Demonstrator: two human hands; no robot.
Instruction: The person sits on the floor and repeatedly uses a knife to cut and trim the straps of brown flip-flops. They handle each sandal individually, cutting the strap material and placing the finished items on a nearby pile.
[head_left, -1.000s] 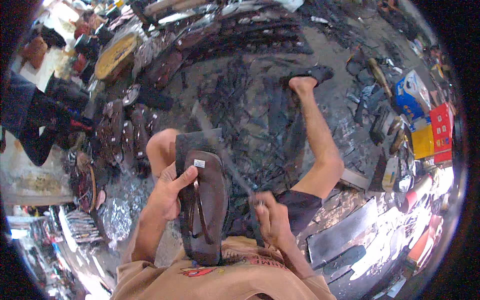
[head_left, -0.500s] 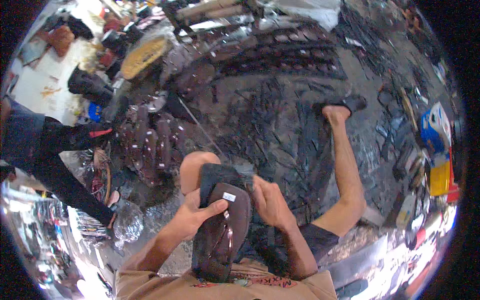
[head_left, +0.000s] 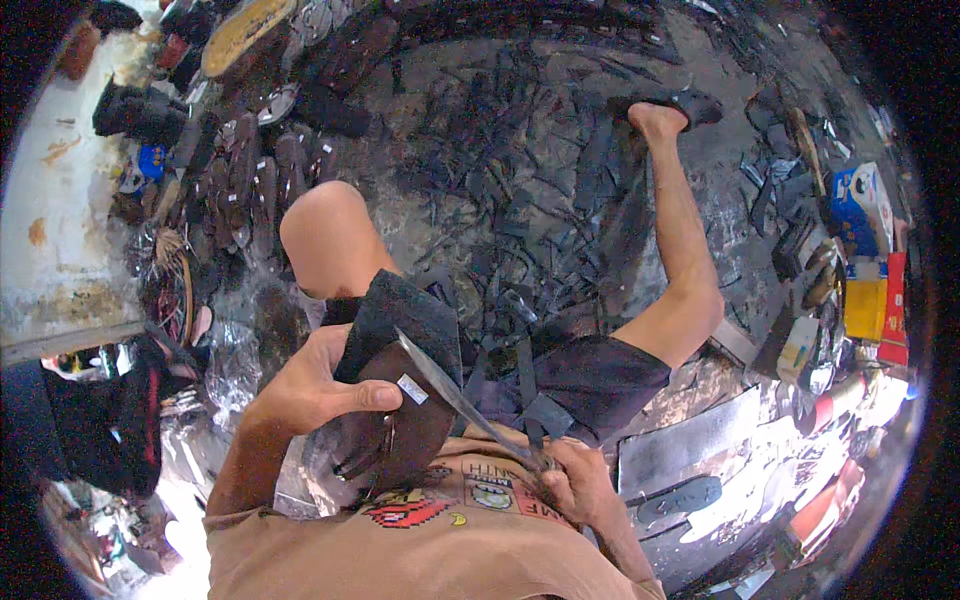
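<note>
My left hand (head_left: pixel 318 385) grips a dark brown sandal (head_left: pixel 420 425), its thumb pressed on the footbed beside a small white label. Black sheet material (head_left: pixel 415 300) sticks out past the sandal's upper end, its underside hidden. In my right hand (head_left: pixel 585 480) is the handle of a long knife (head_left: pixel 455 395). The blade slants up and left, its tip over the sandal's edge by the black sheet. Fingers are wrapped round the handle near my shirt.
Black offcuts (head_left: pixel 510 200) litter the floor between my legs. Several brown sandals (head_left: pixel 245 180) lie in a group at the left. A blue and white box (head_left: pixel 860 210) and a yellow container (head_left: pixel 866 308) stand at the right. A grey sole-shaped piece (head_left: pixel 680 497) lies at the lower right.
My right hand has drawn down and right, bringing the knife blade into clear sight. The sandal has tilted and shifted left with my left hand. The view has tipped lower.
</note>
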